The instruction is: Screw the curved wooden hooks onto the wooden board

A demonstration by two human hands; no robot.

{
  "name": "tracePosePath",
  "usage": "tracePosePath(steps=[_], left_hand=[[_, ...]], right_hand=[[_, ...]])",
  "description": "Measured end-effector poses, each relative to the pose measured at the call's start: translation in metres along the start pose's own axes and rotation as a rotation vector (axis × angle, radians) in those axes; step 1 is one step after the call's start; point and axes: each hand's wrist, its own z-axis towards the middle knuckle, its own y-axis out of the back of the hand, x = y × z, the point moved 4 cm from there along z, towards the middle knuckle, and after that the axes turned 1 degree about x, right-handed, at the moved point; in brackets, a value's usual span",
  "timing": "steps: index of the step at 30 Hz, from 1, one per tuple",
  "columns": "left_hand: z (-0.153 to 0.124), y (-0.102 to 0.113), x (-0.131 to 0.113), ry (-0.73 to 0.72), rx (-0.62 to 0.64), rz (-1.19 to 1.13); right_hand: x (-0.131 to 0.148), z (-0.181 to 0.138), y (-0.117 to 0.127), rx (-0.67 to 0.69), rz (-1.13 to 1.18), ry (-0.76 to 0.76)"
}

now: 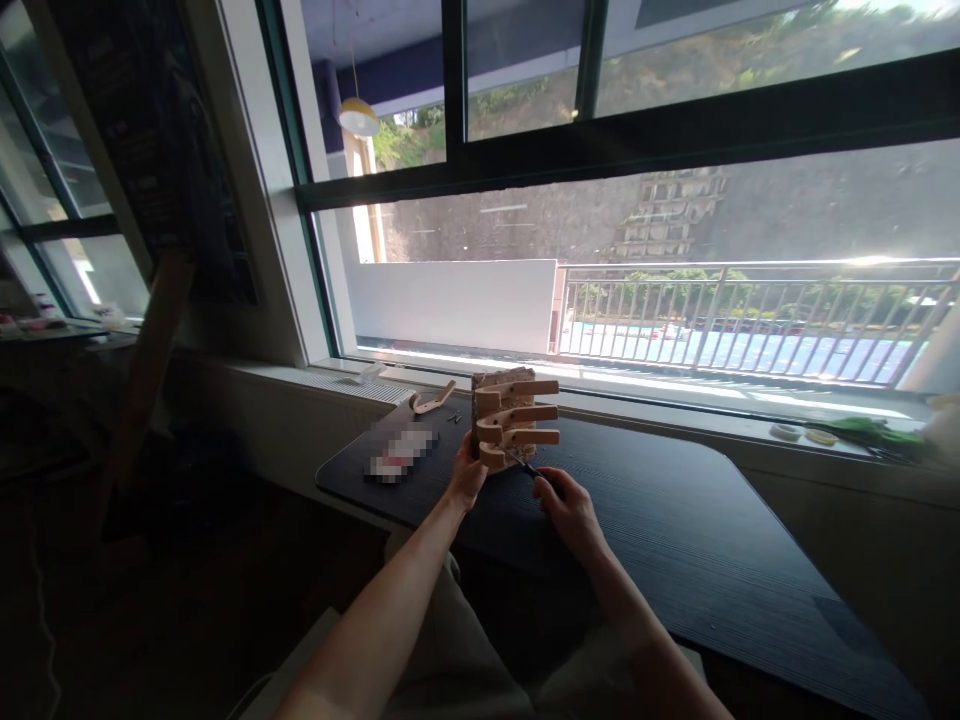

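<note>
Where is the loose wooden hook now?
Head view: the loose wooden hook lies far back on the dark table, left of the hook rack in the left hand.

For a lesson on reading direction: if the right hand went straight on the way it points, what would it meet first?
Probably the wooden hook rack: the right hand holds a thin dark tool aimed up-left at its lowest hook, though depth is unclear.

Bright window (pixel 637 230) backlight, dim interior, curved wide-angle edges

Left hand (pixel 465 478) clasping, right hand (pixel 571 507) curled
</note>
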Motion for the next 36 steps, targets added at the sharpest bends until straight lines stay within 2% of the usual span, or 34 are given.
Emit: tracePosePath(steps=[7, 15, 22, 25, 29, 36], left_hand=[[-0.002, -0.002, -0.003, -0.031, -0.008, 0.029], [-0.007, -0.009, -0.013, -0.079, -0.056, 0.117], [-0.007, -0.007, -0.011, -0.09, -0.034, 0.15], [-0.006, -0.006, -0.008, -0.12, -0.048, 0.187], [-0.005, -0.008, -0.003, -0.076, -0.038, 0.139], [-0.01, -0.02, -0.012, 0.015, 0.053, -0.057]], right_hand=[[0.003, 0.0, 0.006, -0.095, -0.158, 0.056], [0.004, -0.004, 0.008, -0.203, -0.199, 0.13], [0.02, -0.013, 0.007, -0.247, -0.275, 0.345], [0.024, -0.016, 0.007, -0.277, -0.321, 0.387], [0.026, -0.017, 0.006, -0.278, -0.385, 0.385], [0.025, -0.016, 0.003, -0.204, -0.291, 0.428]])
